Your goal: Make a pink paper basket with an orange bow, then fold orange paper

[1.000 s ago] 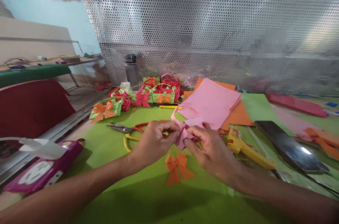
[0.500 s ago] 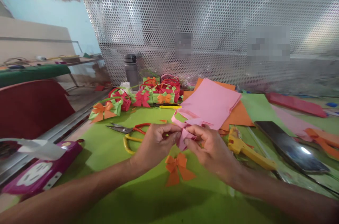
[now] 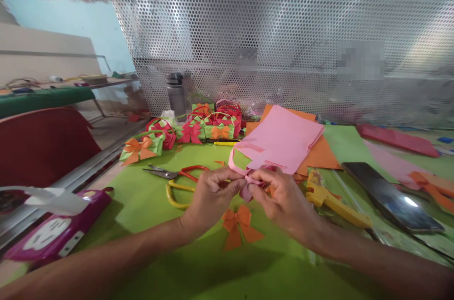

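Note:
Between the fingertips of both hands is a small folded pink paper piece (image 3: 246, 191), with a pink paper loop (image 3: 232, 160) rising behind it. My left hand (image 3: 214, 196) pinches its left side. My right hand (image 3: 280, 198) pinches its right side, and the fingers hide part of the folds. Just below the hands an orange paper bow (image 3: 237, 225) lies on the green sheet (image 3: 149, 252). Left of my left hand are scissors (image 3: 170, 175) with red and yellow handles. A yellow glue gun (image 3: 335, 205) lies to the right of my right hand.
Small paper baskets with bows (image 3: 222, 125) stand at the back left near a grey bottle (image 3: 176, 94). Pink sheets (image 3: 283, 137) lie behind the hands. A phone (image 3: 390, 196) rests at right, and a purple power strip (image 3: 81, 224) at left. Perforated metal (image 3: 220, 21) closes the back.
The pink piece has turned slightly between the fingers, and its loop now stands more upright. My left hand has shifted a little to the right.

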